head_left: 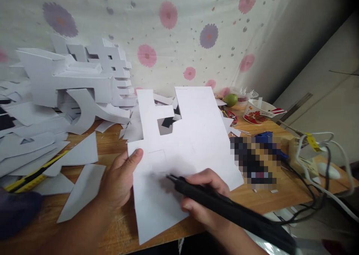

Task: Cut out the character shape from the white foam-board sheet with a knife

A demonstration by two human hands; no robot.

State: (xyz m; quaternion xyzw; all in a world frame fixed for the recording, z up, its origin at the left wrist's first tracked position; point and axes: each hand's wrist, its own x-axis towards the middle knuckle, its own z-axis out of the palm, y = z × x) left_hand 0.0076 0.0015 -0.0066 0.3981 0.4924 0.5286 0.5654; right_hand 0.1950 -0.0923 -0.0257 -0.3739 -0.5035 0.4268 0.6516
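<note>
A large white board point(202, 135) with cut-out notches is tilted up over the wooden table. Its left edge is held by my left hand point(120, 178), thumb on the front face and the other fingers behind. My right hand point(209, 202) is closed around a black pen-shaped tool point(221, 206) with a cable. The tool's dark tip is over the lower middle of the board, just below a faintly drawn rectangle; whether it touches the surface cannot be made out.
White cut-out letter shapes point(75, 75) are piled at the back left. Loose white pieces point(81, 191) and a yellow-black strip point(36, 174) lie at the left. At the right are a paper bowl point(256, 112), a green fruit point(230, 100), cables point(327, 172) and a blue tool point(265, 137).
</note>
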